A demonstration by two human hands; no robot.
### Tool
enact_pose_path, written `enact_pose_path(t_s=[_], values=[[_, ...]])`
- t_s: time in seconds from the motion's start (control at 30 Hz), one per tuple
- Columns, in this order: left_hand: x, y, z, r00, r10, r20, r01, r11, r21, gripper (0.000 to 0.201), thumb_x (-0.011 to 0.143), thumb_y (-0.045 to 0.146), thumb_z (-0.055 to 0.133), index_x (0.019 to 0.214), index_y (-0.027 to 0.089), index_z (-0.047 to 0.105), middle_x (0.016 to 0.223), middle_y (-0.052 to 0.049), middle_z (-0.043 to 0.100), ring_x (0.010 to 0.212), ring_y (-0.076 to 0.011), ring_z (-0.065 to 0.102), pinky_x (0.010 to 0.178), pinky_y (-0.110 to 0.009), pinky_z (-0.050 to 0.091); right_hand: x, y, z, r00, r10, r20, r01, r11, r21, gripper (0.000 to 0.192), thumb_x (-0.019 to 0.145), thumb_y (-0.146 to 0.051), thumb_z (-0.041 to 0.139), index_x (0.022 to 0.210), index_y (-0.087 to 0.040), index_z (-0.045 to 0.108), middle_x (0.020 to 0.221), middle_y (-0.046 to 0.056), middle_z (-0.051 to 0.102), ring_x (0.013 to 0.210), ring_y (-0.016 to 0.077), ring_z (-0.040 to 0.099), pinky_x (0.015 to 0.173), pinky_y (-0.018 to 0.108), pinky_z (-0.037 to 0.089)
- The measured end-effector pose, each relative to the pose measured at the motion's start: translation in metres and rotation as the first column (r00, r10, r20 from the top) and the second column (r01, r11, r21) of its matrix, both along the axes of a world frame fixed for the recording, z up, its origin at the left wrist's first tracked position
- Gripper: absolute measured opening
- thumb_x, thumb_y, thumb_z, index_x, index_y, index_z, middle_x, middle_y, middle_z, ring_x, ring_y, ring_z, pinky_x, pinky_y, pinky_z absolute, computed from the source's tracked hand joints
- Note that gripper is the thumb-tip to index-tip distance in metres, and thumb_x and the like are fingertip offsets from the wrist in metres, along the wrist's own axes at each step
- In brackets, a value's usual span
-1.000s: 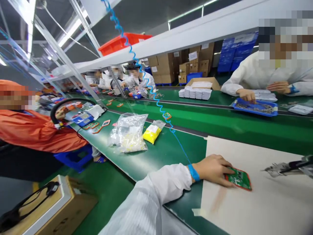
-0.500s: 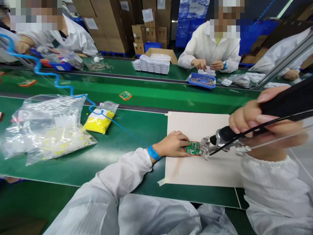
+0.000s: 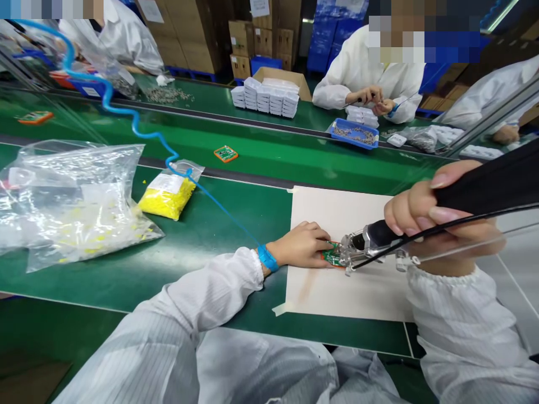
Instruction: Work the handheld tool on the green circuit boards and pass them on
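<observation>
**Left hand pins a circuit board while the right brings a soldering tool to it**

The left hand (image 3: 301,246) lies palm down on a beige work mat (image 3: 337,292), its fingers spread flat and pressing on a small green circuit board (image 3: 332,257) with an orange rim. The board sits under and just beyond the fingertips, mostly covered by them, so only its near edge shows. A blue wrist strap (image 3: 268,258) circles the wrist behind that hand, and a coiled blue cord (image 3: 138,130) runs from it up and away to the far left.

The right hand (image 3: 438,216) is closed in a full grip round the black handle of a soldering tool (image 3: 379,238). The tool's metal head reaches out ahead of the knuckles and meets the board right beside the left fingertips. A thin black cable runs back along the underside of the handle.

Well to the left of the left hand, on the green bench, lie a small bag of yellow parts (image 3: 168,196) and, farther out, a large clear plastic bag (image 3: 71,202). Beyond both hands a second circuit board (image 3: 225,153) lies alone on the green conveyor belt. Farther still, across the belt, stand stacked white boxes (image 3: 269,100) and a blue tray (image 3: 354,133), where another person in a white coat works with both hands raised.
</observation>
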State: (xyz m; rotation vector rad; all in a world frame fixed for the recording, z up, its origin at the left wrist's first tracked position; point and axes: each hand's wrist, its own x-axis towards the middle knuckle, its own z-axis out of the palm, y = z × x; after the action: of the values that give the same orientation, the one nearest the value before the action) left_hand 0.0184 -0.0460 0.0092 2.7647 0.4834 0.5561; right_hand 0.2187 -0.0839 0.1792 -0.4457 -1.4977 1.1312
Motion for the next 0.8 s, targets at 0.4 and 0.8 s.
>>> enact_pose_path(t_s=[0.4, 0.8], values=[[0.0, 0.001, 0.002, 1.0, -0.003, -0.005, 0.003, 1.0, -0.016, 0.046, 0.096, 0.061, 0.065, 0.117, 0.022, 0.077, 0.122, -0.01, 0.073, 0.111, -0.0266, 0.063, 0.098, -0.041, 0.046, -0.001, -0.001, -0.002, 0.994, 0.112, 0.02, -0.112, 0.993, 0.021, 0.022, 0.085, -0.02, 0.072, 0.106, -0.026, 0.068, 0.054, -0.006, 0.031, 0.041, 0.0082, 0.04, 0.039, 0.025, 0.041], [0.009, 0.002, -0.001, 1.0, -0.004, -0.01, 0.004, 1.0, -0.018, 0.041, 0.092, 0.057, 0.073, 0.111, 0.022, 0.078, 0.124, -0.008, 0.073, 0.11, -0.0267, 0.064, 0.094, -0.04, 0.046, -0.026, -0.01, -0.006, 0.988, 0.152, 0.023, -0.153, 0.986, 0.071, 0.02, 0.085, -0.014, 0.064, 0.104, -0.021, 0.066, 0.055, -0.004, 0.037, 0.043, 0.0089, 0.042, 0.039, 0.024, 0.04]])
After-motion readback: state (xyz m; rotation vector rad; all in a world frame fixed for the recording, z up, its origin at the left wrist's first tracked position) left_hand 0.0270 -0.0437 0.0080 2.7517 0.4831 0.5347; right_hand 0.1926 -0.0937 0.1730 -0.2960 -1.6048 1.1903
